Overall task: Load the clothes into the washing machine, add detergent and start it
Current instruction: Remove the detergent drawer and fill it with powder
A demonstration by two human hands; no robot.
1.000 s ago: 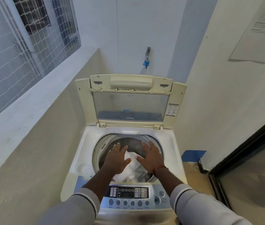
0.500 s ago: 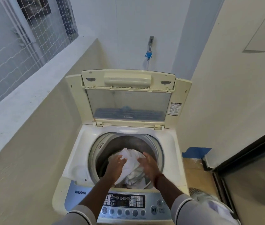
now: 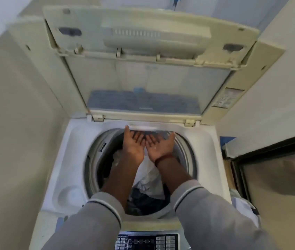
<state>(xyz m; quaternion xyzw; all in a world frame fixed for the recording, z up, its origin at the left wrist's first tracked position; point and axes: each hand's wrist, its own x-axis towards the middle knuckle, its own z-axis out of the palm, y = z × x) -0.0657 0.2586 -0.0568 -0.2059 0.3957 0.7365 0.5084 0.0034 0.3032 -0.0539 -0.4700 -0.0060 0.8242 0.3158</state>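
My left hand (image 3: 134,148) and right hand (image 3: 158,147) are spread, palms up, empty over the drum (image 3: 184,150); I'd press the white laundry (image 3: 149,175) down evenly.

Cream lid (image 3: 143,33), white washer top (image 3: 74,150), white and dark clothes (image 3: 150,179), grey sleeves (image 3: 96,219) with dark-striped cuffs.

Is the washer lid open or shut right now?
Open. The lid stands folded up behind the drum opening, and clothes show inside below both empty hands.
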